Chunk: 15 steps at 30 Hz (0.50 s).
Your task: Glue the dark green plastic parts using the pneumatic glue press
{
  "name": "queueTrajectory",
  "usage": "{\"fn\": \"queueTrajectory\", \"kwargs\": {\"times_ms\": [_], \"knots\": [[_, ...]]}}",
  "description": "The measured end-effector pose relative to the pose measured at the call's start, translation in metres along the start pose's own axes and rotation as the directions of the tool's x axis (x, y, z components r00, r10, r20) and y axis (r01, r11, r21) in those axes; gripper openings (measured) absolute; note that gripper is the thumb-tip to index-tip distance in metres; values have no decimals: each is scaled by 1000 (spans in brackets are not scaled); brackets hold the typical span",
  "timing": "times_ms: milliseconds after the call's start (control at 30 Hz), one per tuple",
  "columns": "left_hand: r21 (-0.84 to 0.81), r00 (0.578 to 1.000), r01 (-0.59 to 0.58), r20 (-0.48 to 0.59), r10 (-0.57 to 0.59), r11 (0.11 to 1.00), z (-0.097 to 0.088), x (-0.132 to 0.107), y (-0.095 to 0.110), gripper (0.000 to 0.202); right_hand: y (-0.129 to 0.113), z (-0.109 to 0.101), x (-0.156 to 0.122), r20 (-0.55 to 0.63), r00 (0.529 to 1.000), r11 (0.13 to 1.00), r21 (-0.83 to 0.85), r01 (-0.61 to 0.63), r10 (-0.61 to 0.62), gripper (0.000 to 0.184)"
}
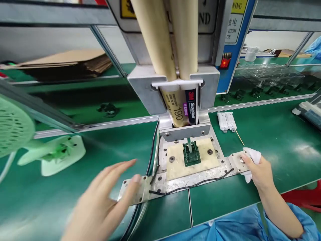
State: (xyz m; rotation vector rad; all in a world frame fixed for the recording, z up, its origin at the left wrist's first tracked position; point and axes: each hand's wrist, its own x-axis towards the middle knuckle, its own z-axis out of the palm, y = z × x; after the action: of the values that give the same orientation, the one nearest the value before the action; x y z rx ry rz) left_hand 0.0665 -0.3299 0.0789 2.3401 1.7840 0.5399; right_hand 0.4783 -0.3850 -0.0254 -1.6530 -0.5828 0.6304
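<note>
My left hand [105,201] hovers by the left metal end plate [129,189] of a dispensing machine's base, fingers spread and nothing in them. My right hand [260,170] is closed around a crumpled white tissue [253,155], its thumb at the round button [242,160] on the right end plate. Between my hands a small dark green part [191,154] sits on the cream pad [173,170], directly below a thin nozzle [189,144]. Above it, a twin adhesive cartridge [182,107] is clamped in a metal holder [144,88].
A pale green fan [62,155] stands at left. Two small white cartridges [226,121] and a thin wooden stick [239,137] lie at right. Black cables run beside the base. Cardboard sheets [65,62] and several dark parts [255,92] are on shelves behind. A red stool [306,197] is lower right.
</note>
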Motion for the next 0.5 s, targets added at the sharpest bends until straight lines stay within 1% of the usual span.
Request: {"fn": "queueTrajectory", "kwargs": {"times_ms": [67, 100, 133, 200, 267, 333, 367, 433, 467, 500], "knots": [[-44, 990, 30, 136, -23, 999, 14, 4, 0, 52, -1, 1, -1, -4, 1000, 1000, 4, -29, 29, 62], [-58, 978, 48, 206, -35, 997, 20, 5, -2, 56, -2, 1, -1, -6, 999, 999, 6, -43, 43, 63], [-58, 967, 67, 251, -50, 996, 24, 6, -2, 59, -4, 2, -2, -8, 998, 998, 8, -56, 57, 64], [-54, 960, 109, 263, -91, 993, 24, 11, 0, 64, -6, 2, -2, -13, 998, 998, -5, -69, 69, 64], [-97, 969, 121, 229, -96, 988, 20, 20, 10, 67, -7, 1, -2, -22, 998, 997, -44, -63, 63, 64], [-219, 973, 82, 231, -30, 972, 16, 35, 27, 69, -6, -1, -2, -28, 998, 995, -83, -50, 48, 64], [-297, 965, 68, 264, 14, 952, 16, 43, 37, 73, -5, -2, -1, -26, 999, 994, -93, -49, 47, 65], [-434, 927, 74, 362, 99, 898, 22, 60, 58, 85, -3, -3, -1, -22, 998, 993, -98, -59, 57, 67], [-488, 905, 89, 405, 135, 868, 28, 67, 67, 88, -3, -4, 0, -24, 998, 993, -96, -64, 62, 67], [-532, 885, 107, 436, 164, 840, 34, 73, 74, 87, -2, -4, 0, -25, 998, 993, -95, -67, 64, 68]]}}
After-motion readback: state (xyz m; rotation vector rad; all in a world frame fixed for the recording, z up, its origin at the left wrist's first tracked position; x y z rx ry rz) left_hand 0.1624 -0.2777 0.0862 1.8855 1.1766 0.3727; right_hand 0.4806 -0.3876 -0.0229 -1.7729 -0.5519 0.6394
